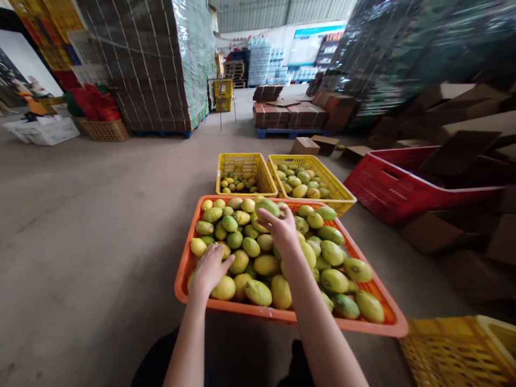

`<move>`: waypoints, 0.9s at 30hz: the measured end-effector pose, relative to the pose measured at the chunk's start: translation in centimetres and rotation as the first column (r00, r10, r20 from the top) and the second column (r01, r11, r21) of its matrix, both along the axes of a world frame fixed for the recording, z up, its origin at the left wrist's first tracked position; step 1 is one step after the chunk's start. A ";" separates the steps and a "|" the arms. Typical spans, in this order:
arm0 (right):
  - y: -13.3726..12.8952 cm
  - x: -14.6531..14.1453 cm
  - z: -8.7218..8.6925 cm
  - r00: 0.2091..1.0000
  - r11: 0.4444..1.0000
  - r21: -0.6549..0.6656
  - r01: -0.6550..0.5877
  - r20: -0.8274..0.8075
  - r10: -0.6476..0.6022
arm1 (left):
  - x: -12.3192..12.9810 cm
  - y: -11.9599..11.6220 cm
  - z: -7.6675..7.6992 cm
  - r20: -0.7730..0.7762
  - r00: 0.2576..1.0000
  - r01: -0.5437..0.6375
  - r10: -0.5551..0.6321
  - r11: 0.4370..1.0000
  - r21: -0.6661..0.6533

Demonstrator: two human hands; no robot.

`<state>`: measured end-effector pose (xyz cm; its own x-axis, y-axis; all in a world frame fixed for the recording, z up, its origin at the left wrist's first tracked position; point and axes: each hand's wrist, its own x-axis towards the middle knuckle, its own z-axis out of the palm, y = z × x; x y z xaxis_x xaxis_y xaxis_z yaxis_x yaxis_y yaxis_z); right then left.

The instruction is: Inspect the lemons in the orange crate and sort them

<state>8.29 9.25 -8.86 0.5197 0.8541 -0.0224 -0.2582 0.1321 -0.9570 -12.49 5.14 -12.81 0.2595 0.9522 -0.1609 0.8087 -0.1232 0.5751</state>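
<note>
Right hand (pixel 285 228) curls thumb and fingers round a greenish fruit (pixel 266 206) above the orange crate (pixel 181 271), near its far rim; the left hand (pixel 212 269) lies loosely spread over the pile (pixel 266 265), whether touching I can't quite tell. Such a plump, oval fruit is best cradled lightly, sparing its skin.

Smooth plastic tub (pixel 363 326), smooth-skinned fruit (pixel 251 247) (faintly glossy), matt concrete floor (pixel 100 215), shiny plastic wrap (pixel 195 64)
</note>
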 end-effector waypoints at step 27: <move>-6.4 6.2 -1.0 0.970 0.977 -0.183 -0.107 -0.237 0.062 | 1.3 14.7 -1.0 0.124 0.924 -0.382 0.363 0.896 0.227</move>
